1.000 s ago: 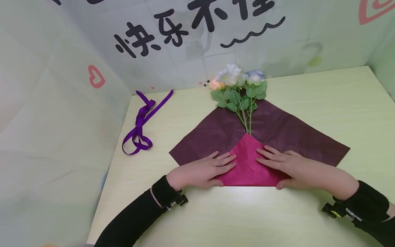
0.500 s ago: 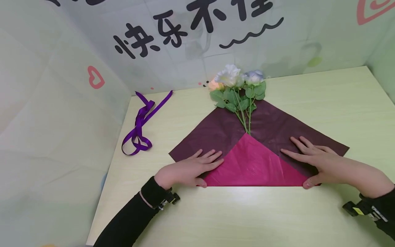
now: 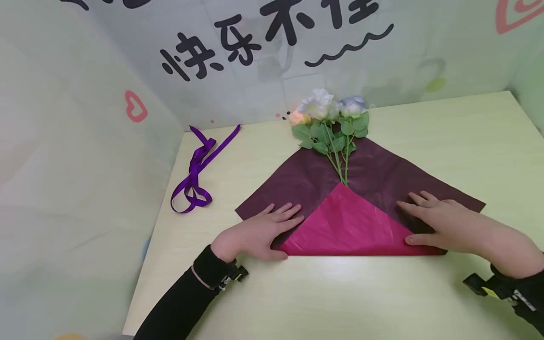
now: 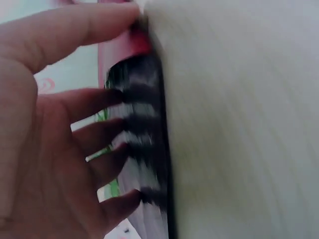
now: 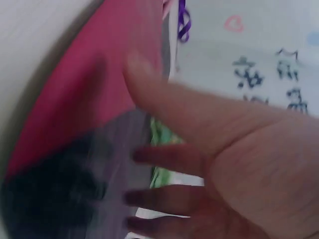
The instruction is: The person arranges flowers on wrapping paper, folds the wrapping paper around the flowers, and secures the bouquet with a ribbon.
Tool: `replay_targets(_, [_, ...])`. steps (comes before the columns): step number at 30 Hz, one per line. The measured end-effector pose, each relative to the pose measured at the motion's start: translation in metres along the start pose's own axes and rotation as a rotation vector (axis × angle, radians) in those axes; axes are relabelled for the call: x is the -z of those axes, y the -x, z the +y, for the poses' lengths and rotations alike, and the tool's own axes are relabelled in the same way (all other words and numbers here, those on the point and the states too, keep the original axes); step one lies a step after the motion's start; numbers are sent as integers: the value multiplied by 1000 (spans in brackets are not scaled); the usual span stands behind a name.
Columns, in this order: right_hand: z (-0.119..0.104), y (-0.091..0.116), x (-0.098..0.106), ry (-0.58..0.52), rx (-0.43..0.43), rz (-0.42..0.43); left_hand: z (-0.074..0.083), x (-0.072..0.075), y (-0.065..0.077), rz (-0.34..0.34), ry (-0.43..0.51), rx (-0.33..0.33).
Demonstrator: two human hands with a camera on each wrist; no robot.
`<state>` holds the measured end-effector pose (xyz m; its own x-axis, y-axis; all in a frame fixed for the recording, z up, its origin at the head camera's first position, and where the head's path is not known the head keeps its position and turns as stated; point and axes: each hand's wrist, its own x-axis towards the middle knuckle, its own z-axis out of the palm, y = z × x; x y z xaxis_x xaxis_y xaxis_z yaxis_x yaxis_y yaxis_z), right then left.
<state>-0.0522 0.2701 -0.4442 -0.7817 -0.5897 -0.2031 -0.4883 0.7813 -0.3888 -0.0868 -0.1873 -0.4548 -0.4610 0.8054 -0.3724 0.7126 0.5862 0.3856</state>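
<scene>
The left hand (image 3: 260,231) lies spread on the left end of the paper (image 3: 369,184), fingers nearly straight on its dark side, thumb at the near fold; it has hold of nothing. The right hand (image 3: 444,222) is loosely spread over the right end and grasps nothing either; its thumb is over the pink flap (image 3: 346,226), and whether it touches I can't tell. A second ago both hands were close in on the flap; they have parted to its ends, and the right thumb has since come off the near fold. The flap now shows nearly whole and lies flat, so I'd judge the crease smoothed. The flowers (image 3: 320,132) lie across the paper's far half, stems (image 3: 346,165) running down to the flap's tip, heads past the far corner, near the wall (image 3: 255,89). The ribbon (image 3: 193,177) lies well left of the paper. Bare surface (image 3: 340,297) opens on the paper's near side and right; the far side is tightest.
</scene>
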Motion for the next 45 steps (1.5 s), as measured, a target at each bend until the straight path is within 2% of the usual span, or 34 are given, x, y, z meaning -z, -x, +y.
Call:
replay_targets(4, [-36,-24,-8,68,340,298,13,1,0,39,-114,34])
replay_targets(6, [-49,-35,-17,67,475,342,17,2,0,58,-166,46])
replay_targets(8, [-58,-42,-25,64,518,289,21,2,1,75,-209,52])
replay_targets(10, [-63,-47,-34,84,508,236,24,2,1,80,-256,58])
replay_targets(13, [-65,-51,-44,134,491,202,29,2,2,74,-315,61])
replay_targets(19, [-63,-53,-53,197,504,231,35,6,2,65,-364,33])
replay_targets(23, [-61,-53,-55,210,516,247,37,12,3,96,-403,-2])
replay_targets(26, [-61,-52,-57,212,515,249,39,19,3,166,-453,-52])
replay_targets(30, [-62,-51,-60,204,518,280,43,28,-1,310,-542,-124])
replay_targets(33, [-67,-53,-64,171,527,334,48,34,-8,395,-598,-148])
replay_targets(35, [-72,-55,-67,131,515,366,51,37,-16,426,-621,-149])
replay_targets(40, [-87,-63,-73,6,378,377,58,42,-38,504,-647,-149])
replay_targets(45, [-98,-71,-73,-124,219,369,64,44,-60,620,-676,-164])
